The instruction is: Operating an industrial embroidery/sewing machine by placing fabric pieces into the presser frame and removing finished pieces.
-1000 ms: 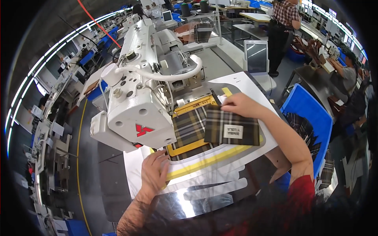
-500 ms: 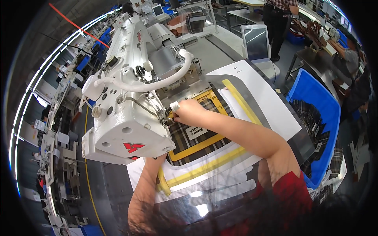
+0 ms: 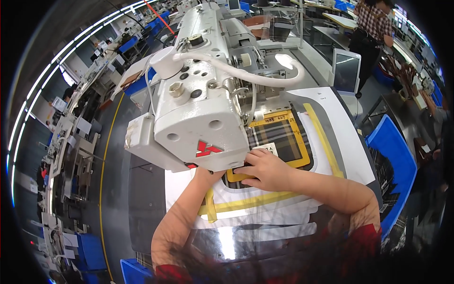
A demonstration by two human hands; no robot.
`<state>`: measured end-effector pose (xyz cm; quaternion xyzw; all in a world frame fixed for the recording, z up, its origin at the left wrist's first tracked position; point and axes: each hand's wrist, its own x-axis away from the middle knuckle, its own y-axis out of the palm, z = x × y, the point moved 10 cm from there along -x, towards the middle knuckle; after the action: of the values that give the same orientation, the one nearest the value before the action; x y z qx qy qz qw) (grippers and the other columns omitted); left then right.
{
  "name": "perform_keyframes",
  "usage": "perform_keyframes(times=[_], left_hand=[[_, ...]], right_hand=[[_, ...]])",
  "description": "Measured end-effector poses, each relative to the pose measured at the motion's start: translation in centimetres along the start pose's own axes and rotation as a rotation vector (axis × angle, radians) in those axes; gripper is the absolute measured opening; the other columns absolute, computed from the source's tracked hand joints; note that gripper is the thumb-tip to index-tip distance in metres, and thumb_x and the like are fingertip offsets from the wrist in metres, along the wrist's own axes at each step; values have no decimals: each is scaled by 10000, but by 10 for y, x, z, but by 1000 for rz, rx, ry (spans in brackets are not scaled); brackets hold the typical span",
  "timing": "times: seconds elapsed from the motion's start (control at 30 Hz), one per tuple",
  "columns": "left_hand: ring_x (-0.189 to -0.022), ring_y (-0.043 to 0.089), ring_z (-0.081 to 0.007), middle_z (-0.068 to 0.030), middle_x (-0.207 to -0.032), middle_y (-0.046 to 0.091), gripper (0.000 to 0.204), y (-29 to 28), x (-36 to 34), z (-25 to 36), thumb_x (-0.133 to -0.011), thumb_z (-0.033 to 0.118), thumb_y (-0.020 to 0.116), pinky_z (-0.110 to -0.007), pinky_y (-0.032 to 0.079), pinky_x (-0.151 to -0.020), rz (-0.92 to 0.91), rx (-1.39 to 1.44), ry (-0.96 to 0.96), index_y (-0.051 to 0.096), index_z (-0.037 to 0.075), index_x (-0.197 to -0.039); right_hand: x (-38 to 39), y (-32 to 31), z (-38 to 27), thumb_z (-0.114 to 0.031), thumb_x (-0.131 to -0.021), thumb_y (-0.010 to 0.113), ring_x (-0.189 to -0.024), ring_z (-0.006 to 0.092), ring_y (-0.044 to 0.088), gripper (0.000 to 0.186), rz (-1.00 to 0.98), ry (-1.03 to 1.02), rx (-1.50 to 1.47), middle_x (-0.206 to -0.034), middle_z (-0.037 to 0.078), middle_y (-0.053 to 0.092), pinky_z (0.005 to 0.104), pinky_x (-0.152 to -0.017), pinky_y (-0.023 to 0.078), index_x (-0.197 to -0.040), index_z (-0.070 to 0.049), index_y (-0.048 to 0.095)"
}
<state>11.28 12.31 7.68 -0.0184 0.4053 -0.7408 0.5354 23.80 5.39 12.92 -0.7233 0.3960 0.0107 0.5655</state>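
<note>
Two hands at work: our right hand (image 3: 266,169) flat, pressing plaid fabric (image 3: 279,137) in yellow frame (image 3: 302,156); left hand (image 3: 205,175) under sewing machine (image 3: 198,113), grip unclear. Positioning step; next, likely careful alignment.

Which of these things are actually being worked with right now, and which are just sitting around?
In use:
plaid cloth
yellow frame
sewing machine
right hand
left hand, partly hidden under the machine

Lying about:
blue bin
screen

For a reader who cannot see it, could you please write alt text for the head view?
A person's right hand presses plaid fabric inside a yellow frame beneath a white sewing machine; the left hand is mostly hidden under the machine.
</note>
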Motion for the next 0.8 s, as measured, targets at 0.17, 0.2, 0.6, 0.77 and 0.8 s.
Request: perform_keyframes(times=[0.17, 0.2, 0.6, 0.77, 0.8], left_hand=[[-961, 622, -324, -129, -1004, 669, 268, -5, -5, 26, -749, 105, 683, -413, 478, -852, 30, -124, 102, 665, 59, -1013], [-960, 620, -324, -128, -1001, 668, 260, -6, -5, 28, -753, 109, 680, -414, 478, -850, 26, -169, 102, 667, 63, -1008], [-1091, 563, -351, -146, -1148, 620, 417, -8, 8, 0, -780, 166, 683, -448, 432, -947, 49, -142, 68, 608, 102, -1185], [-1077, 571, -361, -162, -1107, 635, 394, -22, 12, 12, -780, 171, 682, -428, 448, -930, 107, -175, -57, 619, 82, -1159], [-1018, 587, -372, -167, -1064, 644, 368, -23, 16, 3, -781, 162, 680, -418, 467, -894, 36, -271, -232, 628, 65, -1132]], right_hand=[[-1, 14, -2, -283, -834, 667, -1075, 291, 520, 276, -82, -9, 71, -1092, 88, 562, 413, -976, 390, -1063, -129, 659], [-3, 14, -8, -280, -831, 667, -1080, 287, 525, 276, -66, -50, 156, -1093, 86, 564, 415, -978, 391, -1061, -129, 656], [4, -21, 50, -103, -790, 687, -1000, 266, 559, 222, -65, 207, 12, -1032, 78, 595, 359, -870, 478, -1008, -63, 685], [2, -16, 49, -66, -747, 689, -908, 261, 592, 178, -4, 61, 194, -952, 59, 606, 351, -773, 516, -925, -60, 683], [2, -19, 48, -66, -747, 689, -908, 261, 592, 178, -8, 54, 197, -952, 59, 606, 351, -773, 516, -925, -60, 683]])
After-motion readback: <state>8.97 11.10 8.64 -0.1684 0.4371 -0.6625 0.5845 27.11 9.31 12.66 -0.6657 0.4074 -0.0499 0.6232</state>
